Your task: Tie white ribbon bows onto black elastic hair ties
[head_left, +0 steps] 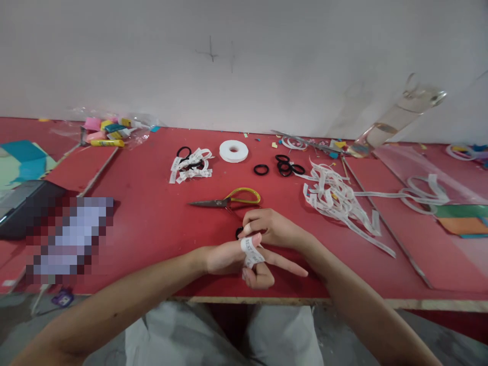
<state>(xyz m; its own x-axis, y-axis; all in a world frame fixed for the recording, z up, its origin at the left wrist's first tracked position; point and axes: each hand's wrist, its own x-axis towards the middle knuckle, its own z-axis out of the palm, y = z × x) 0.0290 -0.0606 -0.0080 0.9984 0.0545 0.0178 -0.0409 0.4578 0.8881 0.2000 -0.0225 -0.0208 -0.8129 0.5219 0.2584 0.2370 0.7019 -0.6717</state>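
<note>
Red surface (152, 213), left to right. Far left: flat teal and pale green sheets (28, 157), then a dark grey boxy device (34, 206), then a pixelated oblong panel (72, 236), tilted in view. Behind them, near the wall: clear crinkled plastic bag (143, 133) with pink, yellow and teal items in it, yellow tube (107, 143) at its front.

Next, a small heap of white printed ribbon bows (194, 165) with black bands among them. Scissors with yellow loop handles (208, 203) lie nearer the person, blades pointing left, just beyond the hands. White round spool (224, 152) sits behind the scissors.

Left hand (232, 257): near the front edge, white ribbon strip with black lettering (249, 249) wrapped round the fingers, thumb on it; some fingers stretched out, others curled. Right hand (270, 229): just behind the left, fingers bent; can't tell what the fingertips grip. Black round band (239, 233) right at them, partly hidden.

Further right: lone black ring (255, 170), cluster of black rings (284, 169), tangled pile of white printed ribbon (328, 190). Clear bottle (407, 114) leans right, near the wall. Green and orange sheets (463, 226) far right.
</note>
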